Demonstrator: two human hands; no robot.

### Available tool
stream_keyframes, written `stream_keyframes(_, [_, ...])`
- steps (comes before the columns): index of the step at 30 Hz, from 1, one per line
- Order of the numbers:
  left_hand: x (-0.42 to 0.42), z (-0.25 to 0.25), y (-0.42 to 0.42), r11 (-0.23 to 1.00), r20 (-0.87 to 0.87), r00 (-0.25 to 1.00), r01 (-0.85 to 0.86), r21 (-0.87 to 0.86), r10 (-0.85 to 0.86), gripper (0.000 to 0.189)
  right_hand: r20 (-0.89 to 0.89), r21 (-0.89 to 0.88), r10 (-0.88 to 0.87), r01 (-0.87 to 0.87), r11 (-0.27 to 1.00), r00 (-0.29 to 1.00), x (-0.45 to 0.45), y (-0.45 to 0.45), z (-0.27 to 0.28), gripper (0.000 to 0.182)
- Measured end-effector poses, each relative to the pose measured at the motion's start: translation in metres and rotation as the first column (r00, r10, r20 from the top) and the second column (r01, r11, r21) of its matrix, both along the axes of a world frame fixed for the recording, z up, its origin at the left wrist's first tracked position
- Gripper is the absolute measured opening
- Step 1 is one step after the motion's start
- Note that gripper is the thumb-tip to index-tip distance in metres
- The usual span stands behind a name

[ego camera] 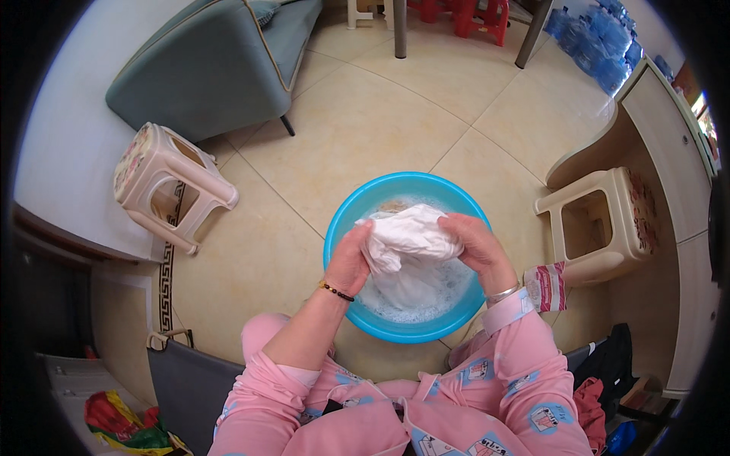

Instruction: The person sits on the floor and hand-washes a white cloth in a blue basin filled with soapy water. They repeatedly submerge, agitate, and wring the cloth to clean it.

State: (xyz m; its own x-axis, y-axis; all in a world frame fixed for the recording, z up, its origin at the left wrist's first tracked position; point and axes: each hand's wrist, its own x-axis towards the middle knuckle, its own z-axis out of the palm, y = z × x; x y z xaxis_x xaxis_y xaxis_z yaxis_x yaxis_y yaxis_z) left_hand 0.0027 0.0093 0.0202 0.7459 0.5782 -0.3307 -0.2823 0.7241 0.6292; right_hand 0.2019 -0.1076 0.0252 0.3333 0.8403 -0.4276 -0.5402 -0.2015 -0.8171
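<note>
A bunched white cloth (413,236) is stretched between my two hands over a round blue plastic basin (335,239). My left hand (349,259) grips its left side, and my right hand (476,245) grips its right side. The lower part of the cloth hangs into sudsy water (445,296) in the basin. Behind the cloth, a small tan item (392,205) shows near the far wall of the basin; what it is cannot be made out.
Plastic stools stand at left (177,188) and right (599,228). A pink-and-white packet (544,286) leans by the right stool. Farther off are a grey-blue sofa (199,80), red stools (482,23) and blue water bottles (599,43). A wooden cabinet (656,154) borders the right side.
</note>
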Motion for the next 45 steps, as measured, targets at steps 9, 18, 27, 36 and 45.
stream_keyframes(9, [0.013, -0.019, -0.042, 0.956, -0.074, 0.997, 0.008, -0.294, -0.031, 0.039, 0.986, 0.138, -0.135, -0.027, 0.99, 0.094, -0.1, -0.001, 0.0, 0.02])
stream_keyframes(18, [0.013, -0.014, -0.016, 0.977, -0.007, 0.997, 0.073, -0.199, -0.076, 0.051, 0.83, 0.144, -0.194, 0.136, 0.98, 0.523, -0.048, 0.014, -0.001, 0.022])
stream_keyframes(27, [0.014, -0.006, -0.034, 0.969, -0.019, 0.974, 0.221, -0.106, -0.225, 0.048, 0.999, -0.006, -0.001, 0.17, 0.985, 0.044, -0.034, 0.018, -0.026, 0.027])
stream_keyframes(36, [0.008, 0.001, -0.013, 0.986, 0.0, 0.998, 0.059, -0.156, -0.06, 0.047, 0.986, 0.119, -0.123, -0.044, 0.992, -0.11, -0.052, 0.002, 0.013, 0.041])
stream_keyframes(45, [0.012, -0.001, -0.016, 0.999, -0.191, 0.981, 0.043, 0.027, -0.037, 0.039, 0.719, -0.342, 0.488, -0.359, 0.868, 0.496, -0.025, -0.008, 0.01, 0.038])
